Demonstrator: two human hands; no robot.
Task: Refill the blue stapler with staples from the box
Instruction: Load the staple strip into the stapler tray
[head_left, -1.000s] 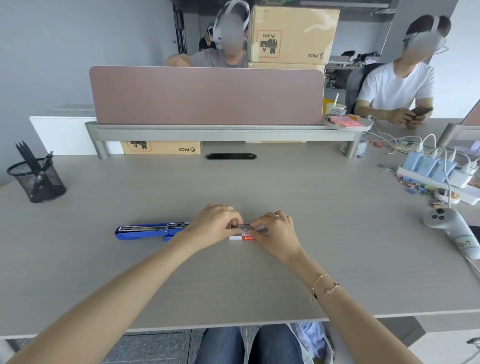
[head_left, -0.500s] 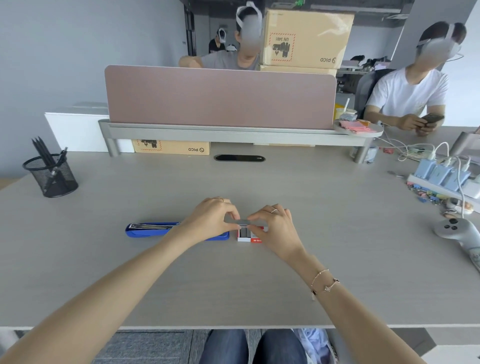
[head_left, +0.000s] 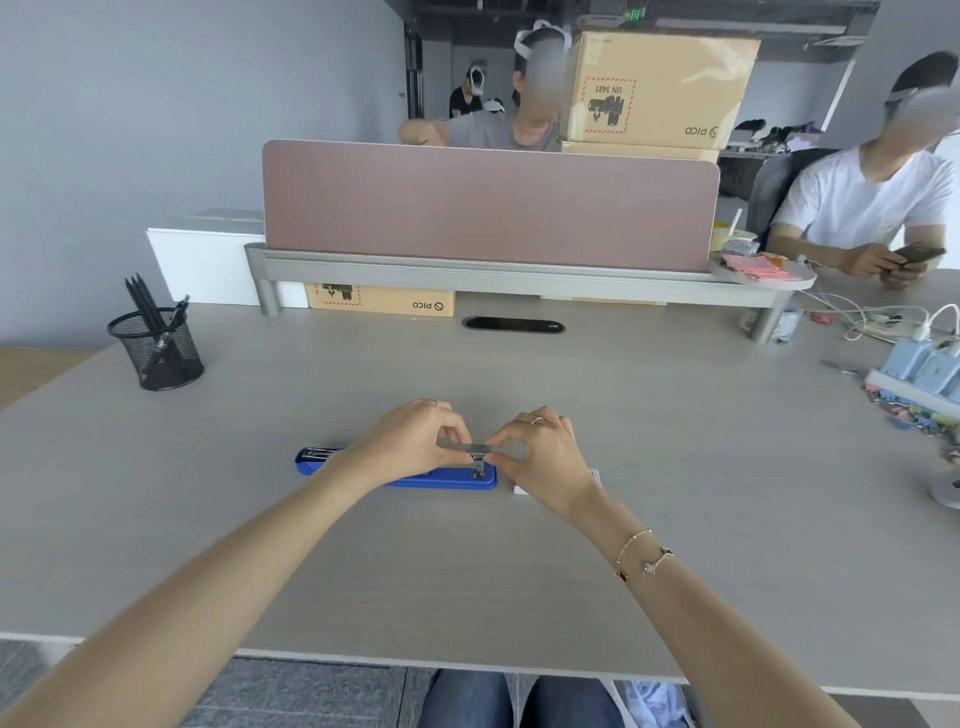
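The blue stapler (head_left: 452, 478) lies opened flat on the desk, its metal end showing at the left. Just above its right end, a grey strip of staples (head_left: 475, 449) is pinched between both hands. My left hand (head_left: 410, 441) holds the strip's left end and my right hand (head_left: 545, 457) holds its right end. The white and red staple box (head_left: 522, 488) is mostly hidden behind my right hand, right of the stapler.
A black mesh pen holder (head_left: 158, 348) stands at the left. A pink divider (head_left: 488, 205) on a grey shelf runs across the back. A power strip with blue chargers (head_left: 919, 374), cables and small clips lie at the right. Two people sit beyond the desk.
Both hands have lifted the staple strip out of the box and carried it left, over the stapler's right end. The camera has shifted, so the scene sits further right.
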